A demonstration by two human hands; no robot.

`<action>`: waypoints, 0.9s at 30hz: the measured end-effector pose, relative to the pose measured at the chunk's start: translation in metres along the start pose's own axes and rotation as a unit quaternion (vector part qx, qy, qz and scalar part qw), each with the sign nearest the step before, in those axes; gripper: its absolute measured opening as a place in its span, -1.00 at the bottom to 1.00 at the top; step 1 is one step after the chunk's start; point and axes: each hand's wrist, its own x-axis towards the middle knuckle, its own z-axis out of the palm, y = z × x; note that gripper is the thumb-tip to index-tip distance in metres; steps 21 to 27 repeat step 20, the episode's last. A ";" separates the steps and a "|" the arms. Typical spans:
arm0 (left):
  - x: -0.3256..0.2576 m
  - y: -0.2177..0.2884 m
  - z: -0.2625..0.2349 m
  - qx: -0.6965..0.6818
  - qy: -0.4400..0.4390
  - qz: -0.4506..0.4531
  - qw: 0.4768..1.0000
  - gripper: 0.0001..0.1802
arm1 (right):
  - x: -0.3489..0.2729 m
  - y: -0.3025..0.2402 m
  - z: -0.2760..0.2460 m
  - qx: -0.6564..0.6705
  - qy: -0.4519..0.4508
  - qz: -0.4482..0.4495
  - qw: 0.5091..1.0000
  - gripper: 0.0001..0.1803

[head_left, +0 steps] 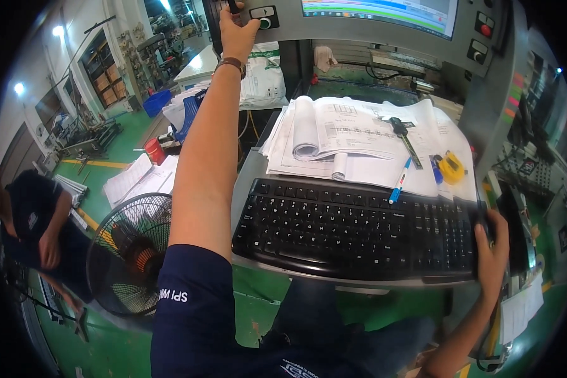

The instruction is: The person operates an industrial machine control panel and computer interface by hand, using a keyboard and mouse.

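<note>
My left hand [238,36] reaches up to the grey control panel [283,25], its fingers curled round the left edge and its thumb by a round knob [264,23]. Lower right, my right hand [492,246] is closed round the right edge of the keyboard tray [240,192]. A black keyboard [324,220] lies on that tray. Behind it, loose and rolled drawing sheets [365,120] carry a caliper [402,132], a blue-and-white marker [400,183] and a yellow tape measure [451,169]. Part of a lit screen [384,12] shows above.
A black fan [132,252] stands left of my arm, with a seated person [34,214] in dark clothes beyond it. A red can [154,151], papers [132,179] and a blue bin [159,103] are at the left. A red button [486,29] sits on the panel's right side.
</note>
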 end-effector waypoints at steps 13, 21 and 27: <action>-0.004 0.003 0.018 0.023 -0.012 0.017 1.000 -0.15 | -0.008 -0.011 -0.008 -0.027 0.027 0.007 0.999 -0.50; 0.038 -0.031 0.047 -0.047 -0.136 0.022 0.989 -0.17 | -0.001 -0.009 0.008 -0.005 0.066 -0.006 0.998 -0.40; 0.038 -0.031 0.047 -0.047 -0.136 0.022 0.989 -0.17 | -0.001 -0.009 0.008 -0.005 0.066 -0.006 0.998 -0.40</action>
